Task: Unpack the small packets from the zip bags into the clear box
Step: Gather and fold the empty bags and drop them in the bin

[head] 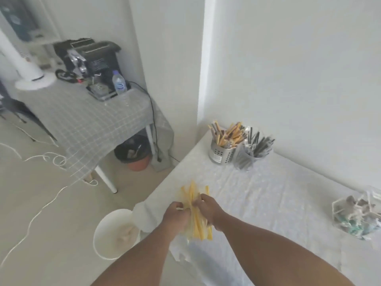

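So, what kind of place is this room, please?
Probably a small pantry or coffee corner: a coffee machine on a side table, holders of packets and a clear box on the white table.

Zip bag: thin clear plastic film, glossy, crinkled. Packets: yellow, smooth, probably paper. Table cover: pale plastic sheet, wrinkled, faint sheen. Holder: perforated brushed metal, satin. Box: clear hard plastic, glossy. Bin: white plastic, matt. Side cloth: grey checked fabric, matt.
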Demonstrator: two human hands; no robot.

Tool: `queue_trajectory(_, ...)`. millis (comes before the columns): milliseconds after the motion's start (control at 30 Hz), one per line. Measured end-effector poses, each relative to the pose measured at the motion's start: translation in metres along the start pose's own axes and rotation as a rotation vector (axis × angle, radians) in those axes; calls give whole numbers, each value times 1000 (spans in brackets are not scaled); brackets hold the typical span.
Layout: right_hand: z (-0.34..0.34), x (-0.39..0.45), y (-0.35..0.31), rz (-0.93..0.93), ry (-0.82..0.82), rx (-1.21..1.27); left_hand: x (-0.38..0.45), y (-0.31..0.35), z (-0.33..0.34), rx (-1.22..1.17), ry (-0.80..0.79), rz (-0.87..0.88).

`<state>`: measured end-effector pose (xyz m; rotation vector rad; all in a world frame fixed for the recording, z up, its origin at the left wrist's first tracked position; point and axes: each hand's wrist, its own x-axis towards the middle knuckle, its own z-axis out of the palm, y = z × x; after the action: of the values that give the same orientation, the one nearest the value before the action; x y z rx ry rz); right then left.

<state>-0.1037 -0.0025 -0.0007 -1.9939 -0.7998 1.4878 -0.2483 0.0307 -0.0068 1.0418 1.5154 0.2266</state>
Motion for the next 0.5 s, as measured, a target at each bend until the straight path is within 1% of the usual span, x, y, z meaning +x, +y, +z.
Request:
queue_trajectory(167,104,29,-49,-88,-141,-180,15,-42,-108,-107,126,-59)
queue_trajectory(267,163,35,-68,-153,-191,-252,16,-71,-163,-186,226,-90)
queue_trajectory(367,217,39,-73,-128,-255,-267,12,-103,-206,-259,301,-144)
queue_trajectory(500,266,49,-68,-85,-347,-286,12,-137,-237,-277,391,-208)
